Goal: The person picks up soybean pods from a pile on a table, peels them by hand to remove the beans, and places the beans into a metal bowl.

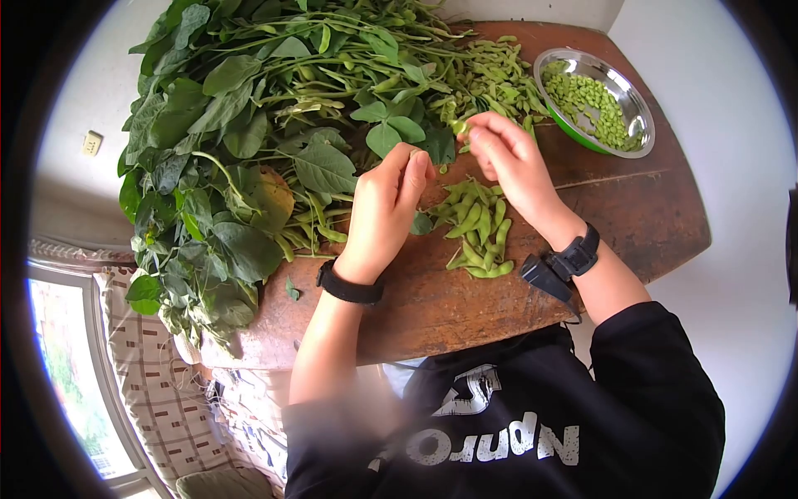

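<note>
My right hand pinches a green soybean pod between thumb and fingertips, above the table. Close by on the left, my left hand is closed, thumb pressed against the curled fingers; whatever it may hold is too small or hidden to make out. Between and below the two hands lies a small pile of plump soybean pods. Beyond my right hand spreads a heap of flatter, lighter pods. A steel bowl with a green outside stands to the right, with shelled soybeans in it.
Cut soybean plants with leaves and pods cover the left and back of the wooden table. A black device with a cable hangs by my right wristband. A patterned curtain and window are at lower left.
</note>
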Tool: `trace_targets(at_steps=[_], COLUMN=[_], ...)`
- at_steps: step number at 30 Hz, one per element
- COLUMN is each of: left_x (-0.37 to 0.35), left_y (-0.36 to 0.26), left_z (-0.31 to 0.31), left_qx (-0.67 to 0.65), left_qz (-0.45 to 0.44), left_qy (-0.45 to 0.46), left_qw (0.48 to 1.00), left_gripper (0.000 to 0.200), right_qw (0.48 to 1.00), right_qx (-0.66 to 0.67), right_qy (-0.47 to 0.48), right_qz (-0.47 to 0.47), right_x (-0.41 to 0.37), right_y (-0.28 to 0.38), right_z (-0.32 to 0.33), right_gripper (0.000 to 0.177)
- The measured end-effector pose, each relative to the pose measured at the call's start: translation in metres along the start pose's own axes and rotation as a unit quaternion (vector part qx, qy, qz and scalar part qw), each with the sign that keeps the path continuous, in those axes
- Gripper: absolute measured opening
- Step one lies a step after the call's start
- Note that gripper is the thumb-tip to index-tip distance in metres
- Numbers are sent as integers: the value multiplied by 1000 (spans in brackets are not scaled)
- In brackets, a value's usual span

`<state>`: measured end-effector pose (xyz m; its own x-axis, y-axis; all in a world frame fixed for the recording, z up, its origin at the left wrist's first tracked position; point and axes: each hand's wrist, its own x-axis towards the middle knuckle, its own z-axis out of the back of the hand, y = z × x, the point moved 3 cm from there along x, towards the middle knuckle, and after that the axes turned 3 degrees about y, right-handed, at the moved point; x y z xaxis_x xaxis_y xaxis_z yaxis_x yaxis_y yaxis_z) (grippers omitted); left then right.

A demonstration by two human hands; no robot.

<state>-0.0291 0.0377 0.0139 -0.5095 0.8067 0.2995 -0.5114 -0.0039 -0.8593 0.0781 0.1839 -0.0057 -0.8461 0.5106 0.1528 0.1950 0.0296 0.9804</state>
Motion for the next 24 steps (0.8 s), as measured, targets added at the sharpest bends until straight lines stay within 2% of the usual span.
trace_targets(at_steps=[2,3,4,6,7,11,13,14,16,17,18,20,24], left_x=[1,1,2,1,1,0,0,-1,-1,-1,-1,-2,-2], left_y=[3,3,3,1,0,4,3,2,-1,-2,-2,-2,0], left_z=[-1,-1,-2,-3,-4,-5,-6,-6,-6,-7,-8,-10,-11], left_qx=[16,16,20,23,43,80,87,95,105,113,112,77,45], left_qz=[13,13,4,-4,-7,-15,-23,-31,-28,-25,-25,-39,-40], left_qy=[16,17,14,10,14,18,14,9,23,36,37,50,58], left_qw=[1000,1000,1000,1000,999,997,996,995,994,993,993,995,996], left_gripper=[23,23,19,17,16,17,18,18,19,20,20,21,19], right_qw=[997,996,996,967,970,974,992,992,954,936,936,855,859], right_qx=[67,73,73,196,200,165,117,118,231,251,251,379,377], right_qy=[-22,-18,-21,-143,-119,-153,-39,-38,71,71,71,186,181], right_qz=[-41,-47,-48,-72,-66,-30,-1,-1,-176,-236,-237,-302,-294], right_x=[6,6,5,4,5,3,5,5,-1,-5,-6,-10,-8], right_y=[-12,-8,-7,-9,-11,-8,-10,-11,-18,-19,-22,-27,-24], right_z=[15,18,16,16,20,17,13,13,-4,-12,-11,-20,-19], right_gripper=[20,30,30,43,53,43,29,29,28,37,37,42,43])
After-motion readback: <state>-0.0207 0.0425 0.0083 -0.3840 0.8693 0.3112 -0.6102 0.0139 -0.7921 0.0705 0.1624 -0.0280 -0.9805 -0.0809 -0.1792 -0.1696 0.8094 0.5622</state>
